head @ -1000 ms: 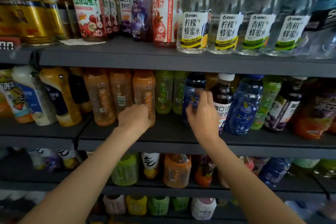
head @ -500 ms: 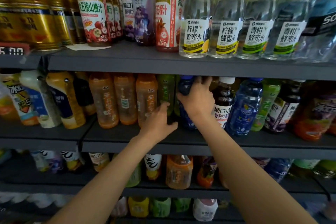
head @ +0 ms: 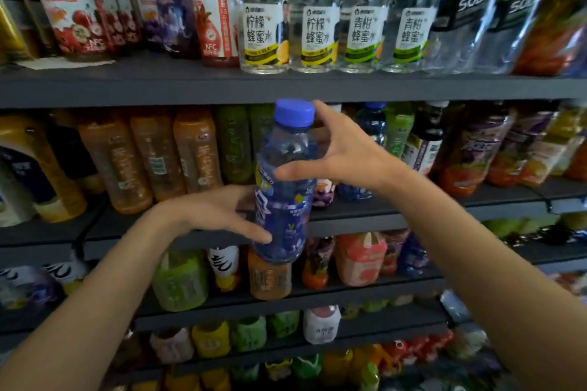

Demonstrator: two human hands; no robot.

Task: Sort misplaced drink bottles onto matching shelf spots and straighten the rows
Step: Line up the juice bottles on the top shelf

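Item in hand: one blue bottle [head: 283, 187] with a blue cap [head: 294, 112], held upright in front of the second shelf [head: 413, 216], clear of its board, its base hanging over the row below.

Left hand [head: 222, 216]: fingers wrap the lower half of the blue bottle from the left, thumb across the front of its label.

Right hand [head: 343, 155]: spread wide around the upper part of the same bottle, thumb lying across the body, index finger reaching up beside the cap. Whether the far fingers press on the bottle cannot be told.

Top shelf [head: 190, 86], left to right, as far as readable:
- two clear bottles with yellow-banded labels [head: 265, 35]
- two clear bottles with green-banded labels [head: 362, 33]
- two clear bottles marked SODA [head: 470, 9]
- one red-labelled juice bottle [head: 216, 9] just left of the clear ones
- one white paper slip [head: 63, 63] lying flat at the left

Second shelf:
- three orange bottles [head: 157, 155] side by side left of the hands
- two green bottles [head: 233, 143] behind the held bottle's left edge
- one more blue-capped bottle [head: 370, 124] standing behind the right hand

Third shelf, partly blurred: one green bottle [head: 181, 279], one orange bottle [head: 270, 279] directly beneath the held one, one pink carton-shaped pack [head: 360, 254].

Lower rows too blurred to count.
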